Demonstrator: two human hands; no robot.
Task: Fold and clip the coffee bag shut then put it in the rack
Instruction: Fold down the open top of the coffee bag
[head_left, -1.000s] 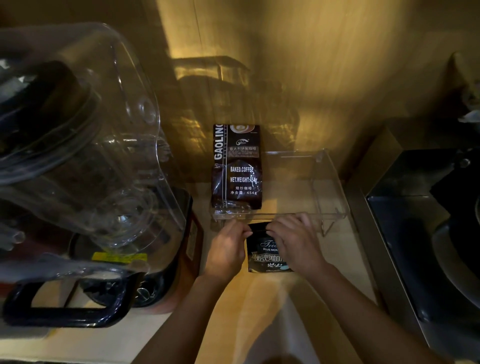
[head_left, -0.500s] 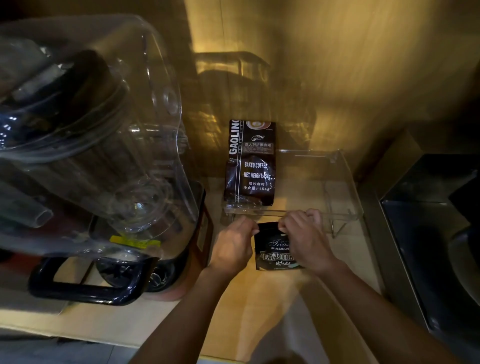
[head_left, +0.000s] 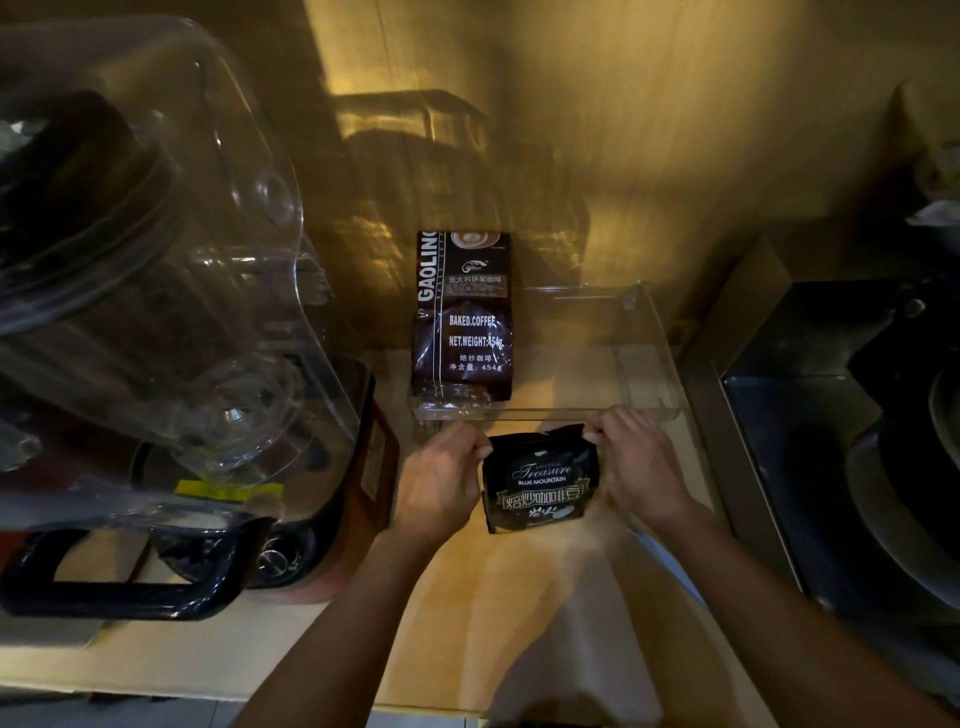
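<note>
A small black coffee bag (head_left: 540, 483) marked "Treasure Blue Mountain" stands on the wooden counter in front of a clear acrylic rack (head_left: 649, 353). My left hand (head_left: 441, 480) pinches the bag's top left corner. My right hand (head_left: 636, 462) pinches its top right corner. The bag's top edge runs between my fingers, just below the rack's front wall. Inside the rack, at its left end, stands a taller brown "Gaoling Baked Coffee" bag (head_left: 462, 317). No clip is visible.
A big clear blender jar with a black handle (head_left: 130, 312) fills the left side, close to my left hand. A dark steel appliance (head_left: 841, 441) stands at the right. The wall rises just behind the rack.
My hands have moved apart along the bag's top, so more of its front and label shows. The bag stays on the counter in front of the rack.
</note>
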